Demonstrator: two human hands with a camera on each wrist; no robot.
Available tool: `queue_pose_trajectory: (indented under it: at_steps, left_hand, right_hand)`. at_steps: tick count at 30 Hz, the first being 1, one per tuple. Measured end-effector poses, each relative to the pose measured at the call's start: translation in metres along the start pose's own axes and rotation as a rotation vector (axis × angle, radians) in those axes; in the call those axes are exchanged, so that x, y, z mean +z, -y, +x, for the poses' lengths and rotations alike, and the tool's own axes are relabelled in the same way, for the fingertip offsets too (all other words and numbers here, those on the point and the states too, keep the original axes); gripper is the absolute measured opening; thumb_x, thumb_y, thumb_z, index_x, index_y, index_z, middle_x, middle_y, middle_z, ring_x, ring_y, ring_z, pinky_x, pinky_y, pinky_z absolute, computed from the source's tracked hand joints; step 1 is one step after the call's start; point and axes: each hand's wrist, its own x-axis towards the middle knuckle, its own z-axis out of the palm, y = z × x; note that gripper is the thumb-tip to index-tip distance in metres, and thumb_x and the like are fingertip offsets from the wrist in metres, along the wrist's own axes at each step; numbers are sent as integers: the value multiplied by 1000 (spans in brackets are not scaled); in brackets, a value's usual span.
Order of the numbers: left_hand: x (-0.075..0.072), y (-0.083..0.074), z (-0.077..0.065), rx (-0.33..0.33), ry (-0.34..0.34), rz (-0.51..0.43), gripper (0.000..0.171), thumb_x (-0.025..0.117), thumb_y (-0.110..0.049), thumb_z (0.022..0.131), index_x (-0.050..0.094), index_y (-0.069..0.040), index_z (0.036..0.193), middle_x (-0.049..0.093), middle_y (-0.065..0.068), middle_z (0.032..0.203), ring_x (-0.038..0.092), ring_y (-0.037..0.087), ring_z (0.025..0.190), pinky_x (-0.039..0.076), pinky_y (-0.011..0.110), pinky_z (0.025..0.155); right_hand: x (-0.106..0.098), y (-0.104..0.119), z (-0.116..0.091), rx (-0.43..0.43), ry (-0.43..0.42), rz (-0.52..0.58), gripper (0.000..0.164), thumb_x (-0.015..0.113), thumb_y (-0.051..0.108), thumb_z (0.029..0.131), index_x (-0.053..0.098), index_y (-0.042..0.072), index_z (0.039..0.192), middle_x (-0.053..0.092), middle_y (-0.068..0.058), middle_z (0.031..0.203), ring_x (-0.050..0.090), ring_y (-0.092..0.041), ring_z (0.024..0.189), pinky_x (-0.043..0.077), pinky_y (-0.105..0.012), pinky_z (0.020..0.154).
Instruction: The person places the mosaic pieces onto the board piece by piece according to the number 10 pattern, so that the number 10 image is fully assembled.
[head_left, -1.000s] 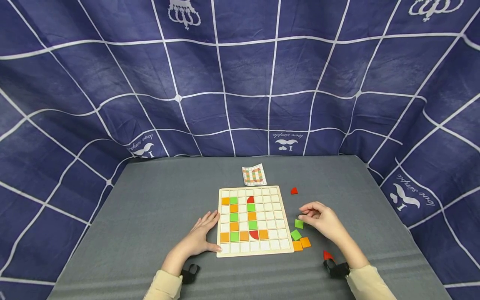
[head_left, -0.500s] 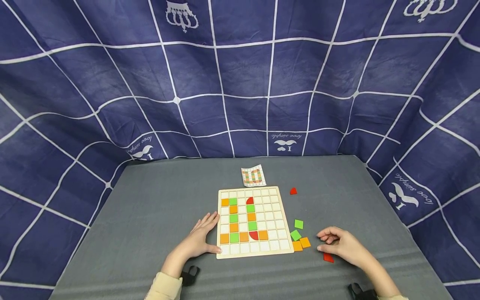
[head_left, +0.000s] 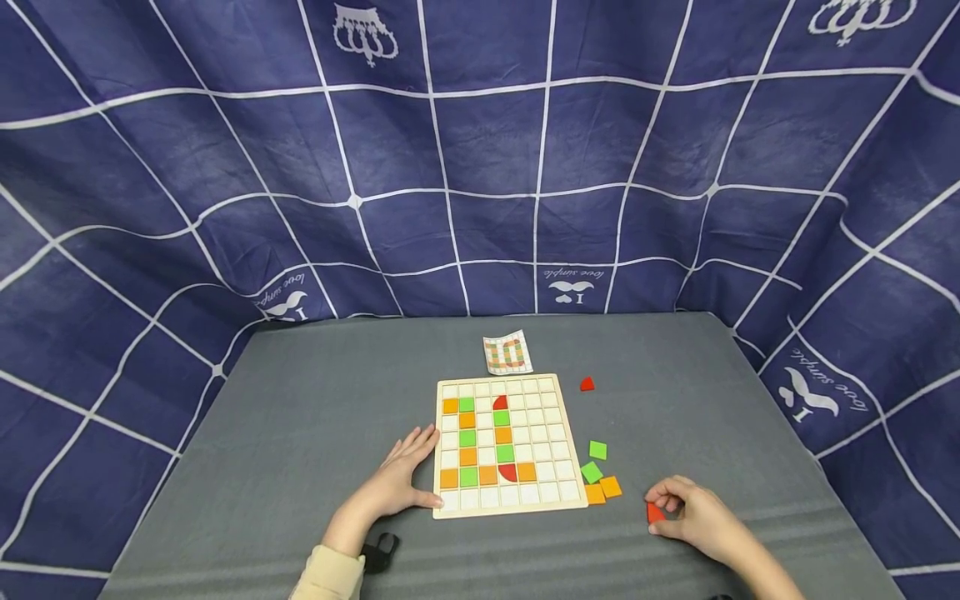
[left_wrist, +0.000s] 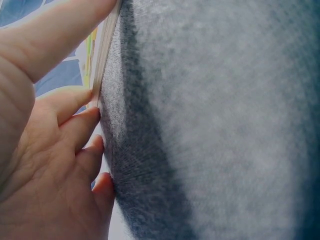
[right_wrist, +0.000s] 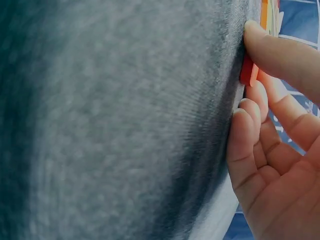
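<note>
My left hand (head_left: 397,479) lies at the left edge of a wooden grid board (head_left: 487,506), fingers straight and thumb spread, the tips touching the edge. In the left wrist view, the fingertips (left_wrist: 95,112) meet the board's side. Orange and green square tiles and two red quarter-round tiles sit in the board's cells. To the right of the board, my right hand (head_left: 693,517) pinches a red tile (head_left: 656,512) at the table surface between thumb and fingers. The right wrist view has this red tile (right_wrist: 248,70) between thumb and index finger, partly hidden.
Loose green tiles (head_left: 597,450) and orange tiles (head_left: 611,487) lie by the board's right edge. Another red quarter-round tile (head_left: 587,384) is farther back. A pattern card (head_left: 507,352) lies behind the board. A blue curtain (head_left: 480,167) surrounds the grey table (head_left: 337,400).
My right hand has moved right and toward me, from beside the green tiles to the red tile, and its fingers have closed on it. The left hand has stayed at the board.
</note>
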Motion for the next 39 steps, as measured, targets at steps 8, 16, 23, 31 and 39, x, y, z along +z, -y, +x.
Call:
queue_pose_trajectory:
  at_steps: [8, 16, 23, 31, 39]
  left_hand:
    - [-1, -1, 0, 5, 2, 9, 107, 91, -23, 64, 34, -3, 153, 27, 14, 162, 16, 38, 152, 12, 58, 123]
    - [0, -1, 0, 11, -2, 7, 108, 92, -21, 63, 35, -2, 152, 28, 16, 161, 17, 39, 151, 13, 59, 122]
    - [0, 1, 1, 15, 3, 18, 108, 92, -23, 64, 34, -2, 152, 28, 15, 161, 17, 39, 151, 13, 58, 122]
    - [-1, 1, -1, 6, -2, 5, 107, 92, -22, 64, 34, -2, 152, 28, 15, 162, 16, 39, 151, 12, 58, 123]
    - [0, 1, 0, 4, 1, 3, 107, 91, -22, 64, 34, -3, 153, 27, 15, 162, 16, 38, 152, 12, 58, 123]
  right_hand:
    - [5, 10, 2, 23, 0, -93, 28, 87, 14, 69, 62, 17, 81, 49, 7, 77, 43, 5, 69, 42, -19, 59]
    - [14, 22, 5, -3, -76, -169, 29, 84, 10, 65, 60, 18, 79, 51, 10, 73, 46, 6, 66, 44, -18, 57]
    - [21, 36, 19, 28, -99, -33, 23, 84, 13, 70, 65, 14, 82, 56, 9, 71, 49, 5, 62, 48, -17, 55]
    - [34, 66, 55, -123, -141, 50, 14, 72, 0, 74, 68, 9, 83, 58, 8, 73, 51, 5, 62, 50, -17, 54]
    - [50, 88, 87, -131, -202, -65, 13, 71, 1, 74, 66, 12, 79, 54, 10, 71, 49, 0, 60, 44, -16, 56]
